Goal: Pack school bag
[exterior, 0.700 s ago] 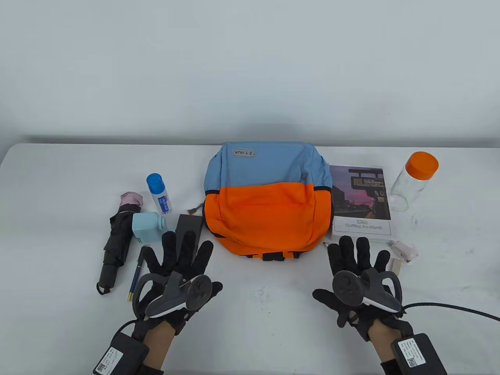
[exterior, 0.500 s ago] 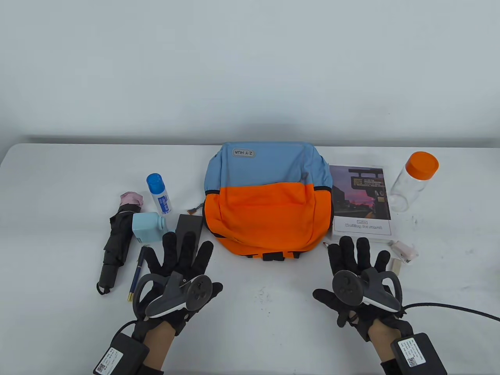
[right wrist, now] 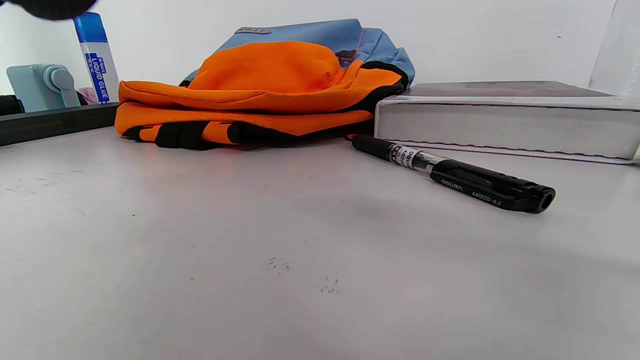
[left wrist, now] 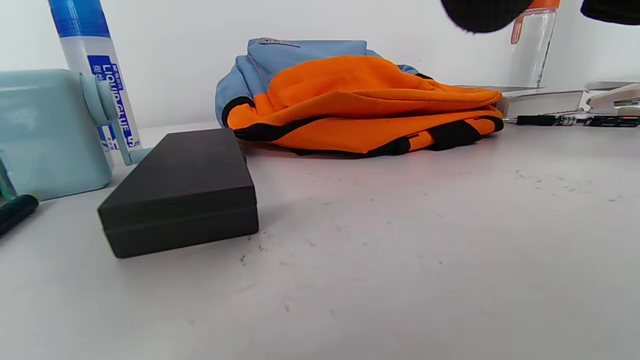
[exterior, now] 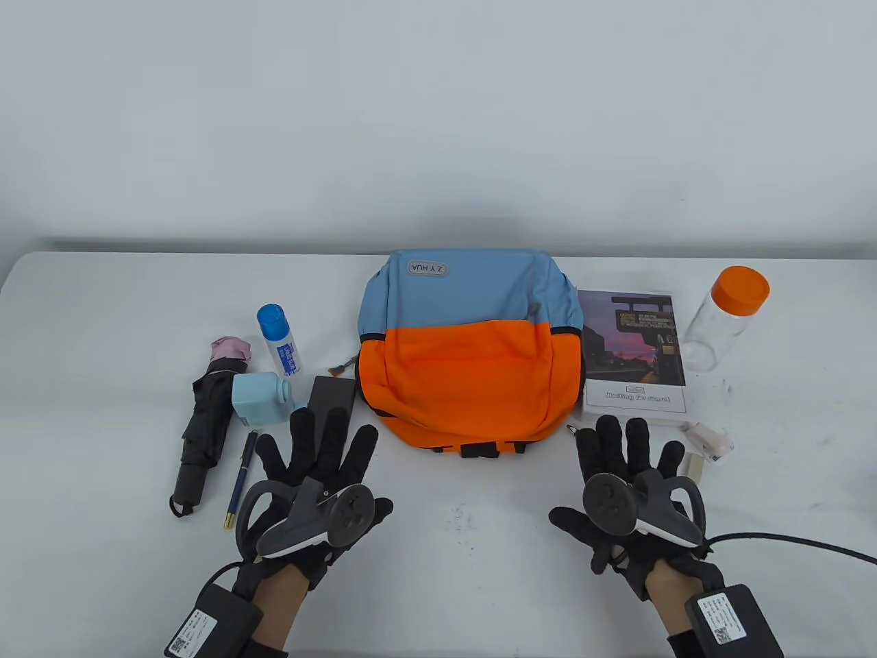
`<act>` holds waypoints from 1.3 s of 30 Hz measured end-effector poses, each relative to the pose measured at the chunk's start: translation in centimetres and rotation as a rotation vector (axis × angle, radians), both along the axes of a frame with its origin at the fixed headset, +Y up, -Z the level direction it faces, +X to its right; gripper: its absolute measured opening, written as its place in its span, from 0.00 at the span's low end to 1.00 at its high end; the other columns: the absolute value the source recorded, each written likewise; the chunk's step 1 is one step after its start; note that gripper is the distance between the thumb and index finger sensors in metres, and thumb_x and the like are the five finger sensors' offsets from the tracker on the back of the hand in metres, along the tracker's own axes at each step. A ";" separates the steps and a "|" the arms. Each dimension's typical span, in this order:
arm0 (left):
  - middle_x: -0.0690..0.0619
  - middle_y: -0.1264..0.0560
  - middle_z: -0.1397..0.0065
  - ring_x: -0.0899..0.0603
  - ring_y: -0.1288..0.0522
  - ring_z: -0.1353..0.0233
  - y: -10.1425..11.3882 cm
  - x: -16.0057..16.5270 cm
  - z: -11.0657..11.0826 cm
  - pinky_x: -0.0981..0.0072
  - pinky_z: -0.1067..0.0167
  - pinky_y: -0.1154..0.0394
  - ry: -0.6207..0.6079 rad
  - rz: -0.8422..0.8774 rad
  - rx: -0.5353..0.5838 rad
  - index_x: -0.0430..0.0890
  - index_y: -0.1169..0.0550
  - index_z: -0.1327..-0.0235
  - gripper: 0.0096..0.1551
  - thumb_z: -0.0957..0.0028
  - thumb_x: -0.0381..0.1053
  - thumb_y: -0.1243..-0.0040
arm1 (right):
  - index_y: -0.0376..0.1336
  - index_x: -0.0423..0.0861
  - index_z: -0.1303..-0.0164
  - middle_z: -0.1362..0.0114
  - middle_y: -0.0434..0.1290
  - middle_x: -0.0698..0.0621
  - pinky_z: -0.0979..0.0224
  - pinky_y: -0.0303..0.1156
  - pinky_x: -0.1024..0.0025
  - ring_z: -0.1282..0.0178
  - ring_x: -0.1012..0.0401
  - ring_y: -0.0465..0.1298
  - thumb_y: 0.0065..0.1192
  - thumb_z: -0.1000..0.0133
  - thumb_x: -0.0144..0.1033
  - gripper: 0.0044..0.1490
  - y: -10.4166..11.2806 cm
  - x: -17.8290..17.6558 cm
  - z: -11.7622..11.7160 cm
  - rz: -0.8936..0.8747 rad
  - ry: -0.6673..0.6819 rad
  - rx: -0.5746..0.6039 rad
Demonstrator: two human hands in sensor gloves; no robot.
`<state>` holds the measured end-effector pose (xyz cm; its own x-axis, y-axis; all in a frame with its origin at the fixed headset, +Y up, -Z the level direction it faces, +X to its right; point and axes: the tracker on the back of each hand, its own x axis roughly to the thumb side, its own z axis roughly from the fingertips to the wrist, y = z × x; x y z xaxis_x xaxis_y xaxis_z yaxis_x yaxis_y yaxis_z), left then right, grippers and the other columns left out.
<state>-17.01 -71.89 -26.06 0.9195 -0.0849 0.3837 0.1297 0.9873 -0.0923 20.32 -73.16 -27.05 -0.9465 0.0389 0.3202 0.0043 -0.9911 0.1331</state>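
Backpack (exterior: pixel 469 349) of soft woven cloth, blue over its far part and orange with black trim over its near part, lies flat and slack at the middle of the white bench (exterior: pixel 452 569); its long axis runs from the near edge toward the far edge, the oval label end pointing at the far edge and the black strap loops at the near edge. Toward the left edge lie a folded black umbrella (exterior: pixel 202 428) with crumpled fabric, a cylindrical blue-capped glue bottle (exterior: pixel 279 340), a boxy pale-blue plastic item (exterior: pixel 257 399), a matte black rectangular case (left wrist: pixel 182 192) and a slim blue pen (exterior: pixel 241 480). Toward the right edge, a thick glossy-covered book (exterior: pixel 634 353) touches the bag's side, with a clear jar (exterior: pixel 726 315) under an orange lid beyond it, a black pen (right wrist: pixel 455 175) before it, and what may be a small white stapler (exterior: pixel 709 439). Both hands, left hand (exterior: pixel 312 493) and right hand (exterior: pixel 634 493), rest palm-down by the near edge, fingers spread wide, holding nothing.
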 end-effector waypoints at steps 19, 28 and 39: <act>0.25 0.62 0.10 0.14 0.69 0.19 12.0 -1.4 -1.4 0.07 0.38 0.68 0.117 0.030 0.254 0.33 0.60 0.09 0.64 0.38 0.71 0.53 | 0.20 0.38 0.28 0.22 0.23 0.29 0.46 0.23 0.21 0.31 0.31 0.21 0.46 0.54 0.73 0.72 1.0 0.5 0.4 -0.030 -0.012 0.031; 0.23 0.33 0.18 0.14 0.34 0.24 7.2 -3.7 -6.3 0.21 0.29 0.34 0.425 -0.136 -0.425 0.25 0.37 0.13 0.60 0.39 0.71 0.46 | 0.19 0.37 0.29 0.22 0.23 0.29 0.46 0.23 0.21 0.31 0.31 0.22 0.48 0.54 0.71 0.72 0.5 0.0 0.4 0.006 -0.010 0.010; 0.18 0.46 0.15 0.12 0.40 0.23 -2.6 -4.1 -6.6 0.19 0.28 0.36 0.567 -0.115 -0.552 0.20 0.52 0.11 0.77 0.43 0.80 0.53 | 0.19 0.37 0.30 0.22 0.23 0.28 0.45 0.24 0.21 0.31 0.31 0.22 0.49 0.53 0.70 0.72 0.4 -0.3 1.0 0.032 -0.028 0.004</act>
